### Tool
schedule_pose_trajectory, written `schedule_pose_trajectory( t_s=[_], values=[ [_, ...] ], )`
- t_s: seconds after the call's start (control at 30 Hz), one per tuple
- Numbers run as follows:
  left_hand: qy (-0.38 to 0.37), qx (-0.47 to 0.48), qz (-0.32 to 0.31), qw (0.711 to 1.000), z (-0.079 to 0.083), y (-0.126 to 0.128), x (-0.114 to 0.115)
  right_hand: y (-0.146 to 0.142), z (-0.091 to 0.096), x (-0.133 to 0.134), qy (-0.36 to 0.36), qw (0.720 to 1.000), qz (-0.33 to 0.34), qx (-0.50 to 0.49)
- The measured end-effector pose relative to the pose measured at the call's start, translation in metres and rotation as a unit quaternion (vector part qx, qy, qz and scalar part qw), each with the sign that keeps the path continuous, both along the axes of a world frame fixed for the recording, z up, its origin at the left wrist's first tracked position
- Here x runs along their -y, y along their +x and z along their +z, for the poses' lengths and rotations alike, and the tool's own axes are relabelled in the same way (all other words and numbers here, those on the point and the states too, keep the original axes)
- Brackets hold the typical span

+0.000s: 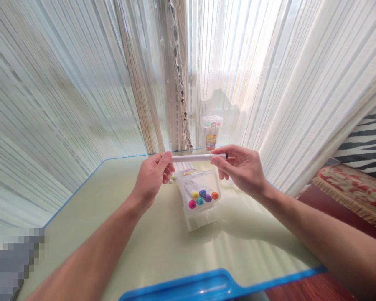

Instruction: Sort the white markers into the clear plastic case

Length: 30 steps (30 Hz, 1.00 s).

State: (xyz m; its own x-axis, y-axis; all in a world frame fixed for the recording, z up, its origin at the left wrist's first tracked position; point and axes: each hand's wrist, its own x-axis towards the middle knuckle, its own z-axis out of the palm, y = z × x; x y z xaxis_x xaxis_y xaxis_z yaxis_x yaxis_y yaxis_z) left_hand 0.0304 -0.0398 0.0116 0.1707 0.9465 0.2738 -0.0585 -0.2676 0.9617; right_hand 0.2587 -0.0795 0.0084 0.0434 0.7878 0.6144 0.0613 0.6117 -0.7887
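Observation:
I hold a white marker pen (192, 158) level in the air between both hands. My left hand (152, 175) is closed on its left end. My right hand (242, 167) pinches its right end, where a dark tip shows. Right below the pen, a clear plastic case (200, 217) lies on the pale green table (144, 242), with several markers inside whose coloured caps (203, 196) face me.
A second clear marker box (211, 133) stands upright at the table's far edge against white curtains. A blue plastic piece (191, 286) sits at the near edge. To the right are a patterned rug (351, 188) and a zebra-striped fabric (369, 142).

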Motion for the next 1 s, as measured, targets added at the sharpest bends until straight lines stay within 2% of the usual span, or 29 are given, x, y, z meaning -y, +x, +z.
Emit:
schedule_pose_trajectory(
  t_s=[0.13, 0.33, 0.57, 0.7, 0.8, 0.9, 1.0],
  values=[
    [-0.008, 0.023, -0.002, 1.0, 0.001, 0.002, 0.002, 0.002, 0.005, 0.002, -0.003, 1.0, -0.003, -0.005],
    [-0.025, 0.061, -0.002, 0.998, 0.003, 0.002, 0.004, 0.009, 0.02, 0.006, 0.001, 0.998, -0.043, -0.035],
    [-0.022, 0.056, -0.007, 0.998, 0.001, 0.0, 0.002, 0.016, 0.052, 0.023, 0.049, 0.995, -0.084, -0.037],
    [-0.016, 0.059, -0.008, 0.998, 0.002, 0.0, 0.003, 0.02, 0.067, 0.048, 0.079, 0.99, -0.107, -0.041],
    [-0.017, 0.058, -0.006, 0.998, 0.004, 0.001, 0.005, 0.024, 0.069, 0.076, 0.087, 0.986, -0.141, -0.033],
    [-0.019, 0.053, -0.003, 0.998, 0.004, 0.002, 0.006, 0.027, 0.068, 0.105, 0.109, 0.975, -0.188, 0.039],
    [-0.018, 0.052, -0.001, 0.998, 0.003, 0.003, 0.006, 0.025, 0.066, 0.128, 0.074, 0.95, -0.275, 0.126]
  ],
)
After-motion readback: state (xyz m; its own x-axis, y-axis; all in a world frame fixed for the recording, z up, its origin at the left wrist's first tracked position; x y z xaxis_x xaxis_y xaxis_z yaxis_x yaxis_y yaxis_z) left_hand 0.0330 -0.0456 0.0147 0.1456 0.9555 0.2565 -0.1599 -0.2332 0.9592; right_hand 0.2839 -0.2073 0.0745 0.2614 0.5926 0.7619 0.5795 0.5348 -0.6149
